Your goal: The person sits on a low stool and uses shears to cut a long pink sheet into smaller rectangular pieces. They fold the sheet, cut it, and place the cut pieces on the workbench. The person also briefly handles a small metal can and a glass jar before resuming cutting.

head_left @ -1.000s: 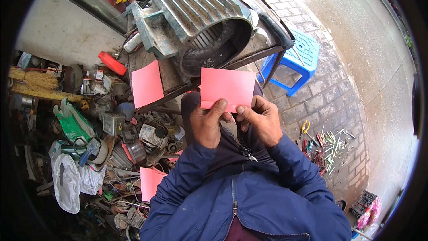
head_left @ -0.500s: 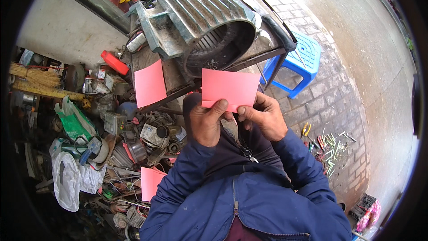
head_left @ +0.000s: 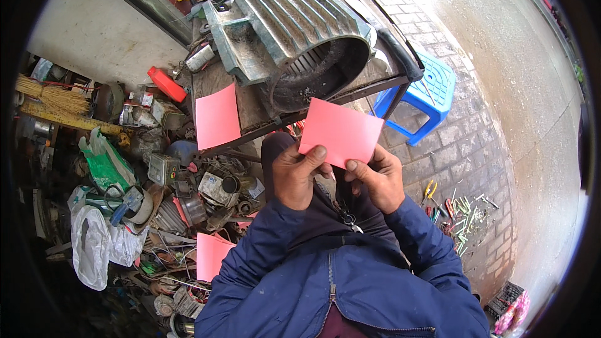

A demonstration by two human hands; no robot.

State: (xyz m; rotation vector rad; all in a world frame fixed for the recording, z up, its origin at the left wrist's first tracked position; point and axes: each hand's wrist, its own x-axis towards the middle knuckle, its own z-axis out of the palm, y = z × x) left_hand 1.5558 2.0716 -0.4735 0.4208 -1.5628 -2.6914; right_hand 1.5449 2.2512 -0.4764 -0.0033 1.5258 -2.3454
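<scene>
Both hands hold a pink paper sheet [head_left: 343,130] over my lap, its far edge tilted down to the right. My left hand [head_left: 297,175] pinches the sheet's near left corner between thumb and bent fingers. Along the near edge, my right hand [head_left: 380,180] has its thumb on top and its fingers curled beneath. A short crease shows by the left thumb. Another pink sheet [head_left: 218,117] lies at the table's near left corner. More pink sheets [head_left: 211,258] rest beside my left arm, partly covered by the sleeve.
A finned metal motor housing [head_left: 294,19] sits on the worn table [head_left: 253,103], its round opening toward me. Scrap parts, a red bottle [head_left: 166,84] and plastic bags [head_left: 91,247] crowd the left. At right stand a blue stool [head_left: 432,87] and, on the paving, yellow-handled pliers [head_left: 430,189].
The held sheet has turned clockwise and shifted slightly right with both hands. The folded strip along its near edge shows less now. The whole view has shifted a little.
</scene>
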